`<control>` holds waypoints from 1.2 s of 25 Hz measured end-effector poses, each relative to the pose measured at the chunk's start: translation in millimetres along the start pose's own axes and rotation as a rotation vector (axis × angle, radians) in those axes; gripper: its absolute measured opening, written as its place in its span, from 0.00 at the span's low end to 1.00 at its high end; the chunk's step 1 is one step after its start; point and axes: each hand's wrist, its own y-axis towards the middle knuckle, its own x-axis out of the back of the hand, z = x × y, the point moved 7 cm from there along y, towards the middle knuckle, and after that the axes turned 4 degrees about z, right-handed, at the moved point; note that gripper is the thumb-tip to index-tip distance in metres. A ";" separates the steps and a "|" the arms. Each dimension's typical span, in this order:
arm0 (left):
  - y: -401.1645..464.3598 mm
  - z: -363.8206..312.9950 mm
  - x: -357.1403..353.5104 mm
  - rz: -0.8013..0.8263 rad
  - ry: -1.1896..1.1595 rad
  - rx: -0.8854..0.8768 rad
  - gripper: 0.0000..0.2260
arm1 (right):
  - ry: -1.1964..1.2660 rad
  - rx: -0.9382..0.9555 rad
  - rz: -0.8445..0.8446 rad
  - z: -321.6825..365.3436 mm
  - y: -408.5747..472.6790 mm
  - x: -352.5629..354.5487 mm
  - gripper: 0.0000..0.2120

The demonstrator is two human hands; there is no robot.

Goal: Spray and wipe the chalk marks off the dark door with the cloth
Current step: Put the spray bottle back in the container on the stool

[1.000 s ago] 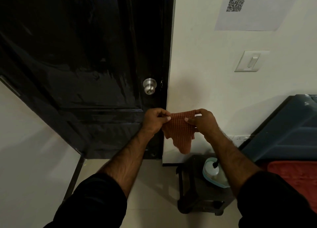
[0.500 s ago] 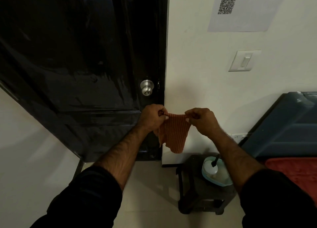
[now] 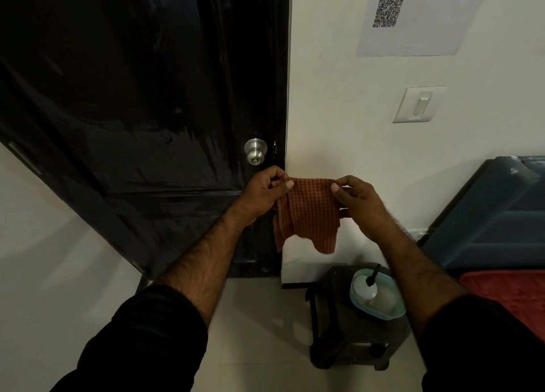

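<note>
Glossy dark door [image 3: 132, 97], panelled, streaked with sheen, round brushed-metal knob [image 3: 255, 151] near its edge. Below right, squat black plastic stool [image 3: 348, 327] bearing a pale oval tub [image 3: 380, 301]. Held out before the door's edge, rust-orange waffle-weave cloth [image 3: 309, 212], hanging limp: left hand [image 3: 264, 192] and right hand [image 3: 358, 198] each pinching a top corner.
</note>
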 end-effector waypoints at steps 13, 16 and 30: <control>10.2 31.4 -58.0 0.154 0.378 -0.008 0.04 | -0.332 -0.164 -0.054 -55.3 -22.4 43.7 0.06; 9.9 54.3 -99.2 0.222 0.406 0.044 0.05 | -0.373 -0.184 -0.069 -82.3 -49.5 60.2 0.15; -15.8 184.8 -354.8 0.629 0.554 0.154 0.09 | -0.417 -0.678 -0.406 -305.4 -210.8 158.9 0.08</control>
